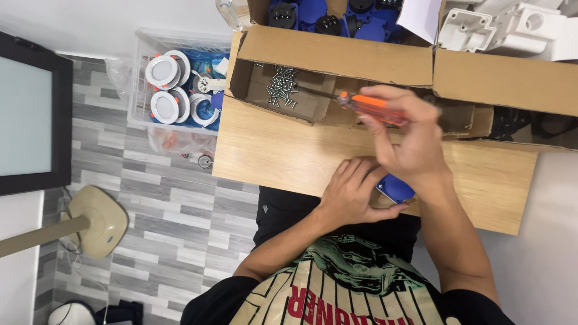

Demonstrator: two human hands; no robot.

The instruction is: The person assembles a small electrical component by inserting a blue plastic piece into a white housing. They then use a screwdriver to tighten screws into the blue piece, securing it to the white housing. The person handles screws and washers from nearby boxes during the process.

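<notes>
Wooden board point(271, 150) below; right hand point(409, 141) fingers clamped on orange screwdriver point(368, 107); left hand point(355, 189) fingers gripping blue part point(396, 188).

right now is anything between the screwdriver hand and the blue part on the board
Nothing visible. The right hand holds the orange screwdriver just above the blue part, which the left hand grips on the wooden board.

An orange-handled screwdriver point(367, 107) lies nearly level, right of frame centre, its thin shaft pointing left over a cardboard box. A blue plastic part point(395, 188) with a pale edge sits just below it on the wooden board, mostly hidden.
</notes>
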